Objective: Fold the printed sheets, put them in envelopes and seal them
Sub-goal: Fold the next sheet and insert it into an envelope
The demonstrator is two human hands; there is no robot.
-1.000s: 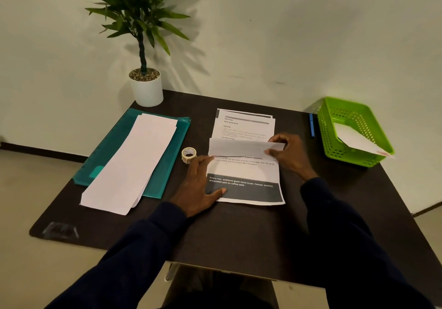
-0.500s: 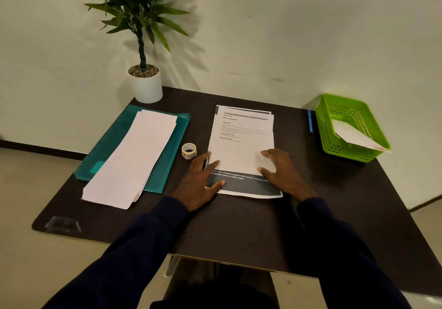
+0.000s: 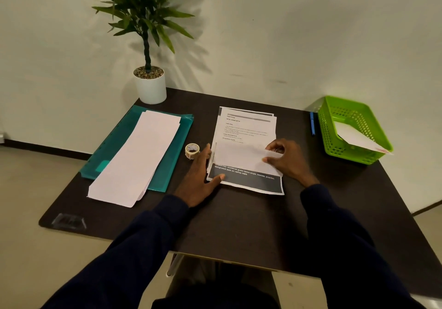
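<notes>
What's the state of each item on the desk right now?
Top printed sheet: partly folded, flap lying over its middle.
Left hand: flat, pinning the sheet's left edge.
Right hand: pinching the flap's right edge.
Envelope stack: lying flat on green folder.
Tape roll: untouched.
Basket: holds one envelope.

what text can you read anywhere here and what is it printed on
"INITIAL SCENE SETUP", "TASK GOAL", "TASK DESCRIPTION": headings on the top printed sheet.
"scattered guest items (cups, tissues, snacks)", "designated spot on coffee table": white text on its dark band.
Body lines: too small to read.
No other text seen.
</notes>
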